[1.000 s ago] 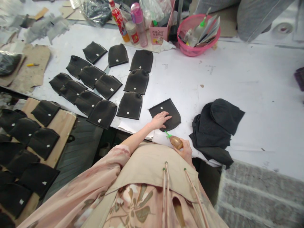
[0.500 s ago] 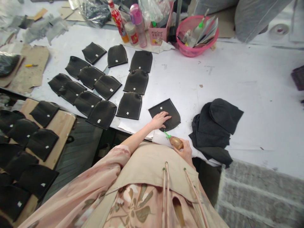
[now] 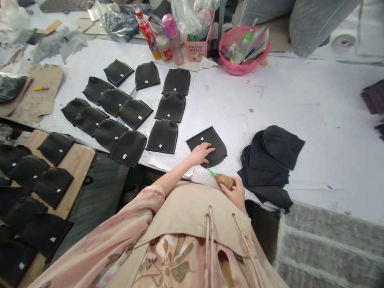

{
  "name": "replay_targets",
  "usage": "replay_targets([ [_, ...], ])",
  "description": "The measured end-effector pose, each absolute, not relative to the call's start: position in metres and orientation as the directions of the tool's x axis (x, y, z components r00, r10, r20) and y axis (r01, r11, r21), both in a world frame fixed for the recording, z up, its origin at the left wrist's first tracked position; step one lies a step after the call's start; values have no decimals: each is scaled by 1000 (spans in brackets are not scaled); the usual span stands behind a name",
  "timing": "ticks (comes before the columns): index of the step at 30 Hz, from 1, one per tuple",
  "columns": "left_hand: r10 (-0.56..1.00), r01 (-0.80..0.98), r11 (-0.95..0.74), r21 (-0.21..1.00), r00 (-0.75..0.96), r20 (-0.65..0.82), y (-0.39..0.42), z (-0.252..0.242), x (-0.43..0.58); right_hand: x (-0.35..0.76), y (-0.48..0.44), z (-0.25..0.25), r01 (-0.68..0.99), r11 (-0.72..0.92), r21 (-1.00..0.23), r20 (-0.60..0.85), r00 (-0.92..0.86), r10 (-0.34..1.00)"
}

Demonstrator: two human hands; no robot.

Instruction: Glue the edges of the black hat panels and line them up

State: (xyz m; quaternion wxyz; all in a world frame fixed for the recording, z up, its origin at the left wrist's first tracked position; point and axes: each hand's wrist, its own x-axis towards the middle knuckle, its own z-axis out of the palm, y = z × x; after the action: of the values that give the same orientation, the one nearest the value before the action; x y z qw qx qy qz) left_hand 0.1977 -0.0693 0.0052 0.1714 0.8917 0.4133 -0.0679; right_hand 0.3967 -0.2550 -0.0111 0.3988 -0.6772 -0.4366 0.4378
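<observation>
- Left hand (image 3: 202, 154): open, palm down, fingers spread on a black piece (image 3: 218, 147), which lies flat at the near edge of the white work surface (image 3: 315, 92).
- Black piece: straight edge toward far left, rounded edge toward near right; one small white mark (image 3: 202, 139) close to the straight edge.
- Right hand (image 3: 237, 194): closed around a brown squeeze bottle (image 3: 225, 181), held tilted at the near edge.
- Green nozzle (image 3: 211, 173): points far left, tip at the near edge of the black piece, by the left fingers; contact cannot be told.
- Right of the right hand: loose pile of black cloth (image 3: 271, 156), overlapping layers, near layer hanging over the table edge.
- Left of the black piece: group of similar black panels (image 3: 162, 137), several overlapping, many with white marks.
- Near left: more dark panels (image 3: 53, 187) on a wooden board (image 3: 82, 162).
- Far side: red bottle (image 3: 147, 35), purple-capped bottle (image 3: 177, 48), pink box (image 3: 196, 52), then pink basket (image 3: 243, 69) holding mixed items.
</observation>
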Motion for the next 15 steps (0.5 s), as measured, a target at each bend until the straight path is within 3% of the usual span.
replay_targets([
  [2, 734, 772, -591, 233, 635, -241, -70, 5, 201, 402, -256, -8, -53, -432, -900, -430, 258, 865],
  [4, 767, 799, -565, 207, 600, -226, -71, 6, 208, 408, -257, -4, -329, -462, -823, -547, 245, 800],
  [7, 832, 862, -486, 146, 507, -226, -72, 6, 227, 419, -255, 5, -516, -373, -771, -561, 274, 781],
  [10, 891, 922, -372, 107, 387, -236, -72, 4, 246, 425, -253, 15, -471, -253, -845, -468, 423, 776],
  [15, 915, 945, -295, 138, 321, -243, -74, -2, 258, 424, -260, 9, -57, -235, -970, -219, 618, 755],
])
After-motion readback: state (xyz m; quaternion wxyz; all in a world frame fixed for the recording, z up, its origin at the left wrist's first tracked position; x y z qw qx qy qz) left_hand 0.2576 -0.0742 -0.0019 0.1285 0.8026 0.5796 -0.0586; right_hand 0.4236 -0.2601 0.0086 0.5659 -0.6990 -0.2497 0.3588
